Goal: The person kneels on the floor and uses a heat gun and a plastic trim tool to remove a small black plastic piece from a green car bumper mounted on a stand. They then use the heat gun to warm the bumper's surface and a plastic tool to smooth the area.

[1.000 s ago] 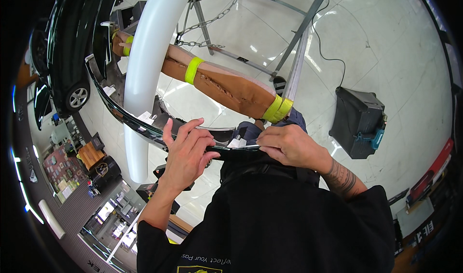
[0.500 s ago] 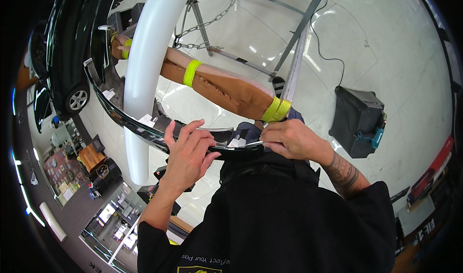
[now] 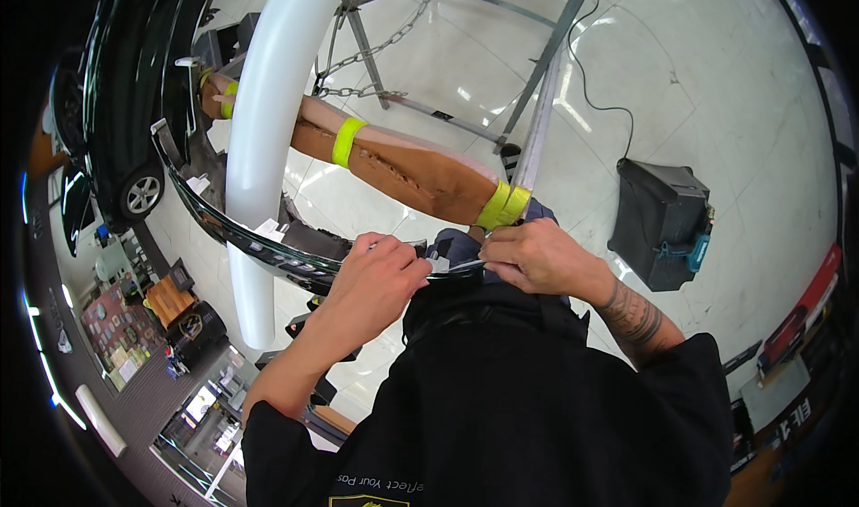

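A long, curved, glossy dark car bumper trim piece point(image 3: 234, 231) stretches from the upper left to just in front of my waist. My left hand point(image 3: 376, 279) is closed over its upper edge, with the fingertips curled together and partly hidden. At the near end of the trim, my right hand point(image 3: 541, 258) pinches with thumb and fingers. A thin pale edge shows at those fingertips, too small to name. White tabs point(image 3: 268, 230) of film or paper stick up along the trim's inner side. Between my hands, another pale piece point(image 3: 439, 264) shows on the edge.
Beyond the trim lies a brown padded bar point(image 3: 420, 180) bound with yellow-green tape point(image 3: 348, 142). A large white roll point(image 3: 268, 122) crosses over it. A metal frame point(image 3: 546, 68) with a chain stands behind. A black case point(image 3: 660, 225) sits right; a dark car point(image 3: 134, 86) stands left.
My left hand has moved right along the trim, and its spread fingers have closed over the edge. My right hand stays at the trim's end, still pinching.
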Tool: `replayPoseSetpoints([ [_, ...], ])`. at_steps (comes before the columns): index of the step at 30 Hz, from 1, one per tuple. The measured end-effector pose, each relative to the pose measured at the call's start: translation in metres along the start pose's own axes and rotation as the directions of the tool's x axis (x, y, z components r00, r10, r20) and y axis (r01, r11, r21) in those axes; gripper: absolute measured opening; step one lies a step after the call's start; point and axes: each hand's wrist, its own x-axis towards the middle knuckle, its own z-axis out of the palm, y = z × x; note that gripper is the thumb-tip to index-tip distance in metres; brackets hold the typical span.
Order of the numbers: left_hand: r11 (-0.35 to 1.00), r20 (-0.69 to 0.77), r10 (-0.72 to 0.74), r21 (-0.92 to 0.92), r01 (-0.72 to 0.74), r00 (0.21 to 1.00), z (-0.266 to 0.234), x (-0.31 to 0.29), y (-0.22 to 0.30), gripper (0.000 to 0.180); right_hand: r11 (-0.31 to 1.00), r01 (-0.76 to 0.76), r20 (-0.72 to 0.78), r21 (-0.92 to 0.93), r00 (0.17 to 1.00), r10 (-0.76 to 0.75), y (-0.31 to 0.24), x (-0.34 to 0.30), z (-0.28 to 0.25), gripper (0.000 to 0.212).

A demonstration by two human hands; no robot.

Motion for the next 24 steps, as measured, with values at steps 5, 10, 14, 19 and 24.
replayPoseSetpoints([
  [5, 0.990, 0.112, -0.096, -0.091, 0.107, 0.989, -0.010, 0.014, 0.003, 0.011, 1.000, -0.006, 0.007, -0.005, 1.000, 0.006, -0.001, 0.000, 0.000, 0.009],
  [10, 0.980, 0.262, -0.114, -0.129, 0.152, 0.958, -0.005, 0.025, -0.009, 0.015, 1.000, 0.002, 0.031, -0.024, 1.000, -0.002, 0.000, 0.000, 0.000, 0.007],
  [14, 0.977, 0.280, -0.147, -0.107, 0.183, 0.949, -0.002, 0.023, -0.011, 0.016, 0.998, 0.008, 0.070, -0.060, 0.998, -0.003, 0.001, -0.001, 0.000, 0.007],
  [19, 0.957, 0.008, -0.291, 0.009, 0.291, 0.957, 0.000, 0.023, -0.022, 0.009, 0.998, 0.007, 0.068, -0.059, 0.998, -0.003, 0.003, -0.002, 0.002, 0.008],
  [24, 0.965, -0.121, -0.264, -0.035, 0.262, 0.957, -0.010, 0.013, -0.029, 0.021, 0.994, -0.077, 0.042, -0.078, 0.996, 0.080, -0.001, -0.005, 0.001, 0.008],
])
